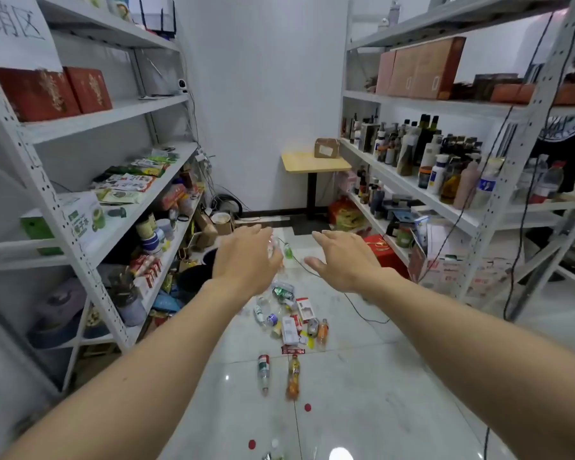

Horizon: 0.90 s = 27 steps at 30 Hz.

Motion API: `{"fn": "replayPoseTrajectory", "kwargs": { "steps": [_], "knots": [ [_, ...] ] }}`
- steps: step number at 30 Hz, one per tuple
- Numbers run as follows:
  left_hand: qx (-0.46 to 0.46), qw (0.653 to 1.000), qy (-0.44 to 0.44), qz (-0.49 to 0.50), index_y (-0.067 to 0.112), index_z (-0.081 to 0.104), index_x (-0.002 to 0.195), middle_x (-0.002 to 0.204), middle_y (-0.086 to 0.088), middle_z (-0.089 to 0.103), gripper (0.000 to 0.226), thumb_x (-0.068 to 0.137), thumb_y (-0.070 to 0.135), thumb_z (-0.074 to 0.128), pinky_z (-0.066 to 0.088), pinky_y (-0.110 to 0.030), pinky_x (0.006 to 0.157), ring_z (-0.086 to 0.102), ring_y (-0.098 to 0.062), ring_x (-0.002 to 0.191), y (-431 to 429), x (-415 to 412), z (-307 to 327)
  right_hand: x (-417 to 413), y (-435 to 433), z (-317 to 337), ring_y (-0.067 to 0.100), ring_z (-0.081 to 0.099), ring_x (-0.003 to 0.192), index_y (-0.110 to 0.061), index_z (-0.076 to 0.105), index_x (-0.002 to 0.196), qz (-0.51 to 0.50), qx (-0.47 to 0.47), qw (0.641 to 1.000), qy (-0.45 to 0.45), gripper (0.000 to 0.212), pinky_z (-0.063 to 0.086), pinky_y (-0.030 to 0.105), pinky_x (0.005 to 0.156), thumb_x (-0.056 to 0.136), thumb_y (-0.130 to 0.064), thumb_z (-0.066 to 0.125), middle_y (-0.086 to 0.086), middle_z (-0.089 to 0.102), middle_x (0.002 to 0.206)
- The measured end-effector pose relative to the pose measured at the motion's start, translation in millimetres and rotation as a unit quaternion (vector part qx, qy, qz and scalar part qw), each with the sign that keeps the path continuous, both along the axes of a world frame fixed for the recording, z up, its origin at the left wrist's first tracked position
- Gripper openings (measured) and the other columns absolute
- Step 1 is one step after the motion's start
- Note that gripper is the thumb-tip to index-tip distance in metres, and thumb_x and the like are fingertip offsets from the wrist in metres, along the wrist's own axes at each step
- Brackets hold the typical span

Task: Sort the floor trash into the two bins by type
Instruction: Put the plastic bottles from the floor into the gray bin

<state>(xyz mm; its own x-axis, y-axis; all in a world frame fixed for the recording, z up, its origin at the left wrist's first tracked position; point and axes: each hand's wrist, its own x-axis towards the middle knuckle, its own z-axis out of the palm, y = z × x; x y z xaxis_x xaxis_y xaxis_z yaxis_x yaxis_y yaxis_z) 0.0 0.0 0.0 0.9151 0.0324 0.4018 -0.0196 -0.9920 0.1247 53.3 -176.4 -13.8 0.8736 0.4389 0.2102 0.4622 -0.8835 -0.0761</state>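
Note:
Both my arms reach out over the white tiled floor. My left hand is seen from behind and holds a clear plastic bottle with a green cap, whose neck sticks out to the right of the palm. My right hand hovers open with spread fingers and holds nothing. Below the hands lies a pile of trash: a green can, a white carton, small bottles and wrappers. Nearer me lie a clear bottle with a red cap and an orange drink bottle. Two dark bins stand by the left shelf, partly hidden.
Metal shelving full of goods lines the left and right sides of the aisle. A small yellow table stands at the back wall. A black cable crosses the floor, and a red box sits by the right shelf.

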Motion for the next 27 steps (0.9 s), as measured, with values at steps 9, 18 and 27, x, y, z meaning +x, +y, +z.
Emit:
{"fn": "replayPoseTrajectory", "kwargs": {
  "steps": [9,18,27],
  "knots": [
    [0.03,0.999,0.034,-0.011,0.015,0.049,0.135,0.133,-0.003,0.053,0.046,0.096,0.039,0.041,0.038,-0.038,0.097,0.046,-0.023,0.122,-43,59,-38,51,-50,-37,0.029,0.051,0.121,-0.016,0.041,0.142,-0.03,-0.037,0.998,0.03,0.059,0.042,0.043,0.1,0.096,-0.054,0.041,0.006,0.052,0.137],
    [0.021,0.996,0.074,0.037,0.017,0.045,0.139,0.144,-0.003,0.046,0.049,0.096,0.04,0.04,0.034,-0.039,0.105,0.04,-0.022,0.131,-134,184,-82,188,-132,-56,0.028,0.049,0.124,-0.016,0.043,0.139,0.013,-0.054,0.998,0.043,0.056,0.038,0.044,0.102,0.097,-0.053,0.04,0.005,0.053,0.137],
    [0.037,0.99,0.113,0.082,0.018,0.046,0.137,0.135,0.001,0.052,0.05,0.095,0.044,0.037,0.039,-0.039,0.1,0.044,-0.022,0.123,-183,299,-101,317,-175,-66,0.028,0.049,0.123,-0.017,0.038,0.143,0.058,-0.045,0.996,0.059,0.058,0.038,0.043,0.102,0.096,-0.049,0.046,0.004,0.053,0.137]
  ]
}}
